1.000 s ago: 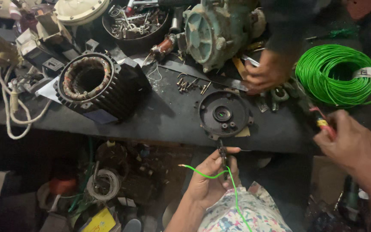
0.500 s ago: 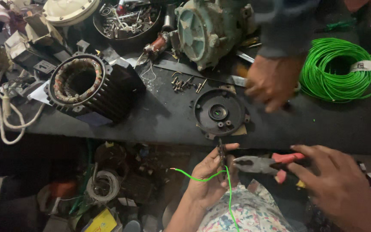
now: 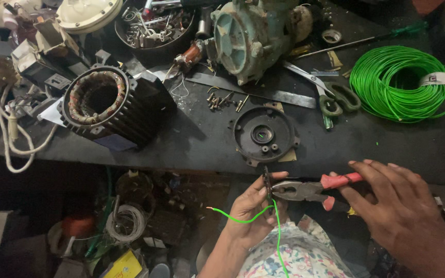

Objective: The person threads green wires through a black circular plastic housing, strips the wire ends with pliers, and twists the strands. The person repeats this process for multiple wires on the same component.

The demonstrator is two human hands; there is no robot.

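At far left a ribbed stator housing point(image 3: 110, 105) is resting on the black bench point(image 3: 191, 144); behind it a dark bowl point(image 3: 155, 31) is holding loose screws and metal parts. We are pinching a thin dark part and a green wire point(image 3: 243, 219) in our left hand point(image 3: 253, 208), below the round end cover point(image 3: 263, 135). Our right hand point(image 3: 397, 211) is closing around red-handled pliers point(image 3: 305, 189), jaws meeting that part. We judge a slipping bite could nick the wire or our fingers. A green wire coil point(image 3: 400, 82) is lying far right.
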